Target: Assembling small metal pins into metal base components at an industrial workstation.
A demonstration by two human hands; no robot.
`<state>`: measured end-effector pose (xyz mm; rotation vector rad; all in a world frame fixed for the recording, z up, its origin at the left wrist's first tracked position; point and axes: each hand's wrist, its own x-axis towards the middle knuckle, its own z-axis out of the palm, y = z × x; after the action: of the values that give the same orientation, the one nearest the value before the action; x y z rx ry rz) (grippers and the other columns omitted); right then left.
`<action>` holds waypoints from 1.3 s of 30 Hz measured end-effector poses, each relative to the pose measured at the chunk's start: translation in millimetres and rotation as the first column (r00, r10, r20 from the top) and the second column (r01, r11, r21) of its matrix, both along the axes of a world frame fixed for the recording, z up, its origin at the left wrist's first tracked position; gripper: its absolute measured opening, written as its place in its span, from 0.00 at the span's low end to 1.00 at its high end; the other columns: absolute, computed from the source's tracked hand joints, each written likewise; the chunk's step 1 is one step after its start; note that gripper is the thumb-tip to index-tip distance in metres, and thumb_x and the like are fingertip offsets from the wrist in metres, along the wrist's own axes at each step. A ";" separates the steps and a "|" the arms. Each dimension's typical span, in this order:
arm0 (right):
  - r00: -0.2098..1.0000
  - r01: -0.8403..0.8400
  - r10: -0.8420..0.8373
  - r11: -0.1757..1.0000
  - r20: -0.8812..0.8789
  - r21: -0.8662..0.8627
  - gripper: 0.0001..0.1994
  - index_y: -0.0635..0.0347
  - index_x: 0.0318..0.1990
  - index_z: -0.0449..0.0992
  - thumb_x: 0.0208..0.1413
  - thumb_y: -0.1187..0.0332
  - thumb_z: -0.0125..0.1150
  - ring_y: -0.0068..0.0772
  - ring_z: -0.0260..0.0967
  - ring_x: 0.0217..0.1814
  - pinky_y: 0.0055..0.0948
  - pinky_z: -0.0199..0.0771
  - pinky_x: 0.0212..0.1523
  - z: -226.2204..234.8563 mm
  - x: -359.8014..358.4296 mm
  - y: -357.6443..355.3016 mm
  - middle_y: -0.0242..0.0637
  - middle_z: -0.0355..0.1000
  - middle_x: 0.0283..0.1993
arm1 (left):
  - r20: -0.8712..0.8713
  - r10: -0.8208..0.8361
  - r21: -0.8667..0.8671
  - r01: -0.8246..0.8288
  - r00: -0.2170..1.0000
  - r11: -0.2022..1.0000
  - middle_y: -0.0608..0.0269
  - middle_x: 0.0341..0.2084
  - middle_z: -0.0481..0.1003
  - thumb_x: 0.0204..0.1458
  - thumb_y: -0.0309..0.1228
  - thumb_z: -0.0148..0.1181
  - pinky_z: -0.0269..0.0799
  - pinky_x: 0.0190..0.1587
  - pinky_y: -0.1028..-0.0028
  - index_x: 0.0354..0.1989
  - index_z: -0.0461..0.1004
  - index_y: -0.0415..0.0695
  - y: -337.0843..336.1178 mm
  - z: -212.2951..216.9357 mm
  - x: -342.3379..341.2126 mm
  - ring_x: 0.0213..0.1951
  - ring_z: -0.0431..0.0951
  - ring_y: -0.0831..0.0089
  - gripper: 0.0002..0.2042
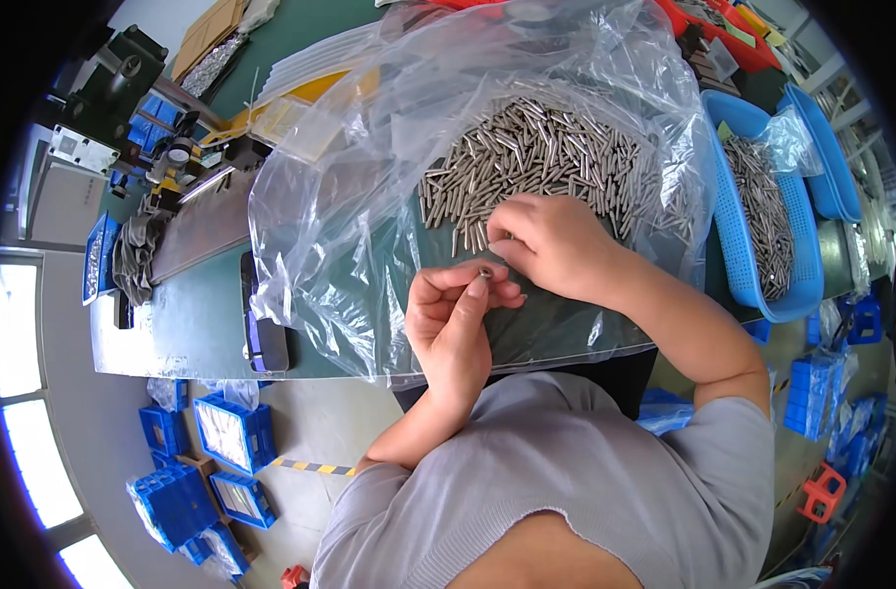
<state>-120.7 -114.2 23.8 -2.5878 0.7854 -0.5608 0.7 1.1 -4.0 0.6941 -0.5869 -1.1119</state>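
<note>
Pins (pixel 541 137), slim and metallic, lie in a loose heap at one o'clock in the head view, on clear plastic sheeting (pixel 335 211) spread over a dark green table (pixel 198 339). Near the centre of the dial, the left hand (pixel 448 319) is palm-up just below the heap, thumb and index finger pinching a small metal piece (pixel 484 273); its full shape is too small to tell. Toward two o'clock from there, the right hand (pixel 563 245) hangs close by, back upward, its fingers curled in toward the palm at the near edge of the heap; whether they pinch anything I cannot tell. Between two and three o'clock, a blue basket (pixel 809 257) holds more metal pins. A flat dark case (pixel 264 329) lies at nine o'clock, and a bench machine (pixel 124 79) stands at ten. Blue crates (pixel 178 501) occupy the floor around eight o'clock.
</note>
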 end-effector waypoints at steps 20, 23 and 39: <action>0.909 -0.219 -0.116 0.685 0.401 0.695 0.03 0.62 0.32 0.72 0.52 0.73 0.58 0.11 0.62 0.29 0.16 0.63 0.31 27.2 -9.6 4.6 0.24 0.68 0.27 | 0.024 -0.002 0.059 0.001 1.000 0.998 0.48 0.35 0.74 0.56 0.18 0.48 0.78 0.39 0.67 0.39 0.65 0.34 -0.4 1.4 -1.9 0.33 0.78 0.66 0.05; 0.915 -0.223 -0.102 0.677 0.390 0.701 0.03 0.62 0.31 0.72 0.52 0.73 0.59 0.12 0.62 0.29 0.16 0.63 0.30 27.0 -8.6 6.5 0.25 0.68 0.27 | 0.025 -0.005 0.047 0.004 1.000 0.999 0.49 0.34 0.74 0.55 0.18 0.48 0.78 0.38 0.67 0.39 0.65 0.34 -0.4 1.2 -1.9 0.33 0.78 0.65 0.05; 0.924 -0.277 0.011 0.706 0.382 0.652 0.04 0.64 0.32 0.76 0.49 0.74 0.62 0.19 0.67 0.31 0.20 0.67 0.34 17.5 -9.8 0.5 0.29 0.69 0.28 | 0.033 0.034 0.031 -0.035 0.999 0.999 0.49 0.32 0.75 0.54 0.19 0.50 0.79 0.38 0.65 0.38 0.67 0.34 -0.8 0.2 -3.1 0.32 0.78 0.63 0.04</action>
<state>-130.4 -113.7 41.2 -1.7518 0.5169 -0.5245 -2.5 0.3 -3.8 0.7481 -0.5838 -1.0815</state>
